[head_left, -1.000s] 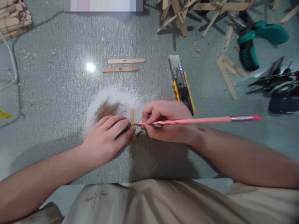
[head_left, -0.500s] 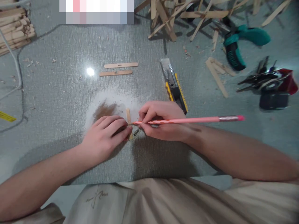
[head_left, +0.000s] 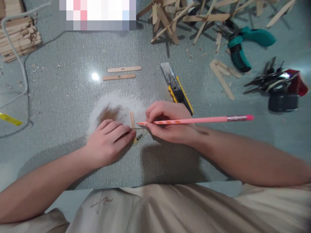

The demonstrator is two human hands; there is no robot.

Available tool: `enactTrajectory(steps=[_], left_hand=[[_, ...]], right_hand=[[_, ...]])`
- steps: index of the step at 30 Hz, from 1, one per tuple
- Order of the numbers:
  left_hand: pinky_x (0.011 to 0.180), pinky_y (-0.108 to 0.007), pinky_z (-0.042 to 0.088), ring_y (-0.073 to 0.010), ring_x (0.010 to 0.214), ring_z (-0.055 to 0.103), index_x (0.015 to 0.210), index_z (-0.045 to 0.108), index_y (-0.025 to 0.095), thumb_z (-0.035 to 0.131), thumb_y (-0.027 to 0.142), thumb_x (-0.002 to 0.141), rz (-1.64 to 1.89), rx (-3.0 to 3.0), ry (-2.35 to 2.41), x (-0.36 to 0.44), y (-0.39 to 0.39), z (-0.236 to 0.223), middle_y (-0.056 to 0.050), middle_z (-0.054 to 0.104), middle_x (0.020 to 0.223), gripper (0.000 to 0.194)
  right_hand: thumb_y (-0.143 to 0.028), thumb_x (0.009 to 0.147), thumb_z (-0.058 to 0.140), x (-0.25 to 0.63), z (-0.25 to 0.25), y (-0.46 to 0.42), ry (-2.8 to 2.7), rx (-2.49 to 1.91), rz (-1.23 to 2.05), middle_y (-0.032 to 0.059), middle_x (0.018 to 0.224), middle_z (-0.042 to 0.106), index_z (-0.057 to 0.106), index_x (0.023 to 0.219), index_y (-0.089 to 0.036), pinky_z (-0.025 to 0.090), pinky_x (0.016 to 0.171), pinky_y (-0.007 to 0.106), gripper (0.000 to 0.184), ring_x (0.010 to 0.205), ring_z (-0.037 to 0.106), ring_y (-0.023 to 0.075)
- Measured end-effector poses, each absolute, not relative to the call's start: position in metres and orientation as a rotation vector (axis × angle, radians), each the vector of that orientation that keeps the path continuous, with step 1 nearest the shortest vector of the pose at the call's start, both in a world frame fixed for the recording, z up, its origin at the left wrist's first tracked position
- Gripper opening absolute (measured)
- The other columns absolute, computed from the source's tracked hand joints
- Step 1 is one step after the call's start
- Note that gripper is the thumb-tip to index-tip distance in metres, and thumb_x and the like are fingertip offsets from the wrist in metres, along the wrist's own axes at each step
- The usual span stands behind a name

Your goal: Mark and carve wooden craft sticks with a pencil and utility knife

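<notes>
My right hand (head_left: 167, 123) is closed round a pink pencil (head_left: 194, 120), whose tip rests by a short wooden stick (head_left: 132, 119) lying upright on the grey mat (head_left: 73, 97). My left hand (head_left: 109, 139) lies with curled fingers pressing on a small clear ruler (head_left: 140, 136) and the stick's lower end. Both hands sit over a worn white and brown patch (head_left: 109, 110) on the mat.
Two slotted wooden sticks (head_left: 121, 73) lie beyond the hands. A yellow utility knife (head_left: 177, 87) lies to the right, with teal-handled pliers (head_left: 240, 45), a dark heap of tools (head_left: 279, 87) and a pile of sticks (head_left: 184, 16) at the back. A stack of sticks (head_left: 17, 35) is at far left.
The pencil has lifted a little, its tip now just above the ruler's edge. The view has shifted slightly; my left hand keeps pressing in the same place.
</notes>
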State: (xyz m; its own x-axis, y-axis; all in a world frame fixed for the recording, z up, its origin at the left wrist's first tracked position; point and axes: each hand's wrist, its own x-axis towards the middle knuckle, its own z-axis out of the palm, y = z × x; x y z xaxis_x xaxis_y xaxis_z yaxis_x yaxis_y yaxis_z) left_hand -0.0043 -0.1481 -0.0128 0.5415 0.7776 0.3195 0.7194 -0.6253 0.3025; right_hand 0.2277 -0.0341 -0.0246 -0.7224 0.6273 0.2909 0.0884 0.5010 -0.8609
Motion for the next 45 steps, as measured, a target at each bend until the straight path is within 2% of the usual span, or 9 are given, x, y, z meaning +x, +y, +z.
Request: enactTrajectory(steps=[3, 5, 8, 13, 20, 26, 35, 41, 45], left_hand=[[0.081, -0.035, 0.051, -0.0179, 0.087, 0.066, 0.121, 0.067, 0.014, 0.055, 0.014, 0.104, 0.616, 2.697, 1.231, -0.005, -0.149, -0.012, -0.005, 0.077, 0.104, 0.021], [0.080, -0.035, 0.050, -0.0179, 0.090, 0.067, 0.125, 0.067, 0.013, 0.053, 0.014, 0.105, 0.598, 2.733, 1.170, -0.004, -0.150, -0.011, -0.006, 0.078, 0.109, 0.024], [0.078, -0.035, 0.049, -0.0169, 0.092, 0.069, 0.125, 0.069, 0.014, 0.056, 0.015, 0.105, 0.563, 2.772, 1.121, -0.001, -0.151, -0.010, -0.004, 0.079, 0.113, 0.024], [0.086, -0.036, 0.054, -0.0203, 0.105, 0.074, 0.115, 0.073, 0.014, 0.065, 0.031, 0.104, 0.569, 2.815, 1.176, 0.000, -0.152, -0.008, -0.005, 0.079, 0.117, 0.021], [0.085, -0.035, 0.062, -0.0250, 0.109, 0.077, 0.107, 0.071, 0.014, 0.070, 0.024, 0.099, 0.635, 2.738, 1.272, -0.003, -0.152, -0.009, -0.010, 0.079, 0.112, 0.013], [0.090, -0.039, 0.066, -0.0290, 0.114, 0.076, 0.119, 0.069, 0.011, 0.071, 0.019, 0.098, 0.624, 2.684, 1.320, -0.004, -0.151, -0.012, -0.013, 0.077, 0.115, 0.022], [0.101, -0.047, 0.066, -0.0333, 0.125, 0.072, 0.120, 0.070, 0.014, 0.071, 0.018, 0.098, 0.647, 2.632, 1.388, -0.007, -0.151, -0.017, -0.013, 0.077, 0.121, 0.023], [0.097, -0.044, 0.068, -0.0326, 0.122, 0.074, 0.119, 0.070, 0.014, 0.072, 0.023, 0.099, 0.614, 2.637, 1.428, -0.006, -0.149, -0.014, -0.011, 0.078, 0.122, 0.022], [0.099, -0.045, 0.067, -0.0334, 0.121, 0.074, 0.118, 0.070, 0.012, 0.073, 0.023, 0.098, 0.626, 2.617, 1.436, -0.005, -0.148, -0.014, -0.013, 0.078, 0.122, 0.023]], right_hand=[[-0.020, 0.094, 0.066, 0.228, -0.025, -0.035, -2.155, -0.589, 1.171, -0.0022, 0.080, 0.068, 0.060, 0.085, -0.023, 0.050, 0.064, 0.025, 0.011, 0.071, 0.065, 0.0115], [-0.016, 0.098, 0.061, 0.227, -0.027, -0.035, -2.205, -0.538, 1.094, 0.0004, 0.092, 0.073, 0.065, 0.096, -0.023, 0.054, 0.072, 0.026, 0.008, 0.082, 0.069, 0.0129], [-0.015, 0.105, 0.052, 0.228, -0.030, -0.035, -2.375, -0.377, 0.825, 0.0037, 0.112, 0.075, 0.068, 0.109, -0.023, 0.056, 0.084, 0.030, 0.019, 0.097, 0.070, 0.0151], [-0.021, 0.111, 0.042, 0.229, -0.033, -0.034, -2.649, -0.279, 0.413, 0.0078, 0.117, 0.077, 0.072, 0.113, -0.018, 0.049, 0.083, 0.036, 0.030, 0.093, 0.062, 0.0198], [-0.021, 0.112, 0.040, 0.230, -0.037, -0.034, -2.683, -0.294, 0.442, 0.0087, 0.129, 0.075, 0.069, 0.126, -0.017, 0.045, 0.087, 0.040, 0.032, 0.100, 0.062, 0.0219], [-0.021, 0.112, 0.041, 0.230, -0.034, -0.033, -2.715, -0.288, 0.461, 0.0078, 0.134, 0.075, 0.070, 0.125, -0.016, 0.045, 0.089, 0.041, 0.032, 0.102, 0.064, 0.0226], [-0.022, 0.112, 0.041, 0.230, -0.035, -0.034, -2.711, -0.299, 0.495, 0.0074, 0.135, 0.075, 0.072, 0.120, -0.021, 0.045, 0.089, 0.042, 0.032, 0.105, 0.066, 0.0230], [-0.015, 0.105, 0.053, 0.232, -0.036, -0.030, -2.656, -0.164, 0.419, 0.0088, 0.122, 0.076, 0.071, 0.093, -0.018, 0.045, 0.087, 0.038, 0.022, 0.096, 0.061, 0.0209], [-0.012, 0.102, 0.055, 0.234, -0.034, -0.029, -2.661, -0.078, 0.478, 0.0080, 0.110, 0.076, 0.071, 0.092, -0.016, 0.043, 0.089, 0.039, 0.020, 0.090, 0.057, 0.0192]])
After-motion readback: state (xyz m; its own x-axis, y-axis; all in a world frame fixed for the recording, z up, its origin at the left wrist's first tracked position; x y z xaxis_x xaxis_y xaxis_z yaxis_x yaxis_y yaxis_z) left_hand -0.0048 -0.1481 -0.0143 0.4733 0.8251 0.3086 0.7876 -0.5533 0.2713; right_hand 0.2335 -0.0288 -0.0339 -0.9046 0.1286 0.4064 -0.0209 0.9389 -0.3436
